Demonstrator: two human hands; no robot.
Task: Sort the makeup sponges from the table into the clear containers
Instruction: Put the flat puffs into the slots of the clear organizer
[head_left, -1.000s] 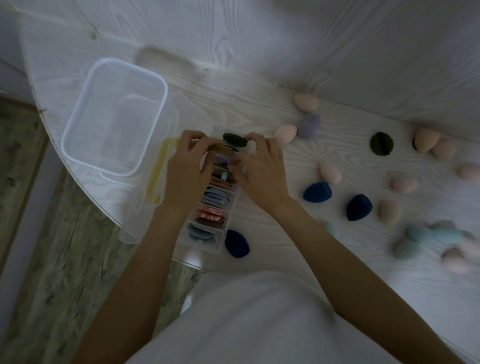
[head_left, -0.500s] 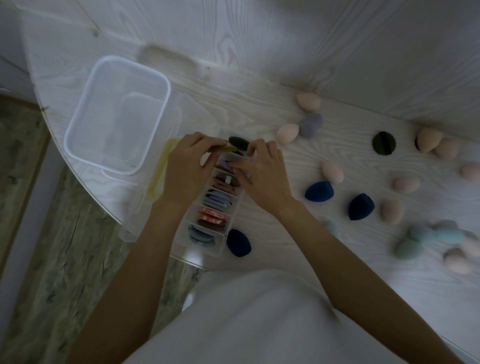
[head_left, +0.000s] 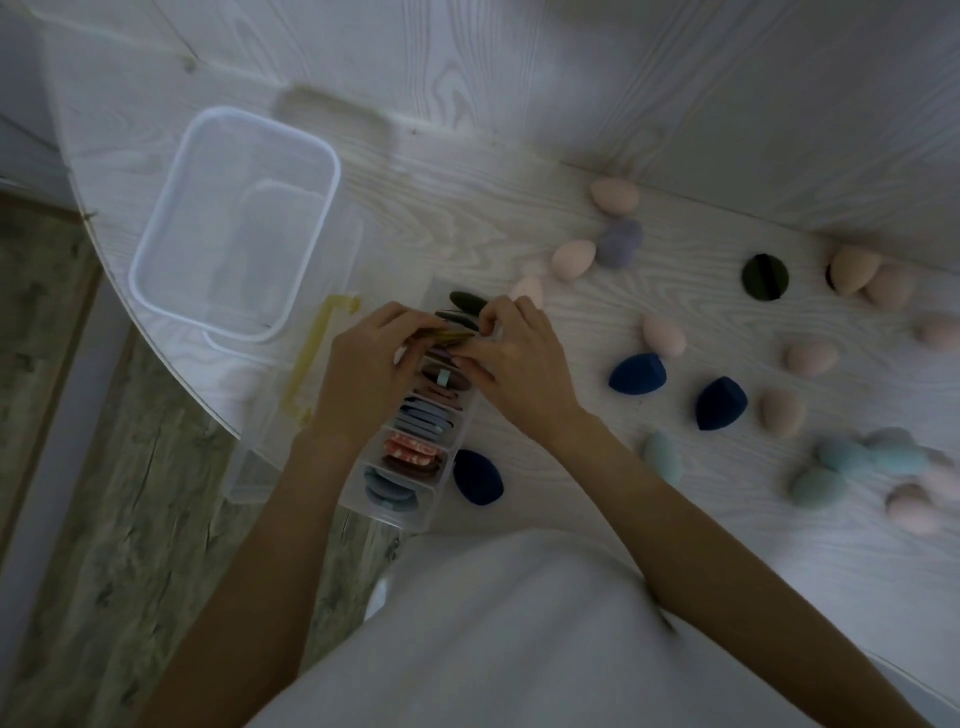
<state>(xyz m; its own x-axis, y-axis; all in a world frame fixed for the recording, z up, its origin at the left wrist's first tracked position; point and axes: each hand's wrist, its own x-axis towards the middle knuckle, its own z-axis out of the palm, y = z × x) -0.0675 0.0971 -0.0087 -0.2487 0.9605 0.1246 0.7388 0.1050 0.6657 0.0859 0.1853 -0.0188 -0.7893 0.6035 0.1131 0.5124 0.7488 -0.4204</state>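
Observation:
A narrow clear divided container (head_left: 447, 457) sits at the table's near edge, its compartments filled with flat puffs in blue, red, brown and dark green. My left hand (head_left: 366, 371) and my right hand (head_left: 519, 358) meet over its far end. Both pinch a flat olive-yellow puff (head_left: 452, 338) above a compartment. Several egg-shaped sponges lie loose on the table to the right: navy ones (head_left: 638, 374) (head_left: 721, 404) (head_left: 477, 478), pink ones (head_left: 664, 336), teal ones (head_left: 852, 457). A dark green round puff (head_left: 765, 277) lies farther right.
A large clear tub (head_left: 156, 239) stands at the left on the white table (head_left: 493, 208), with a clear lid and its yellow clasp (head_left: 311, 364) beside it. The table's curved edge runs close to my body. A white wall panel rises behind.
Both hands stayed over the container's far end, working the olive puff down toward a compartment. The view shifted slightly.

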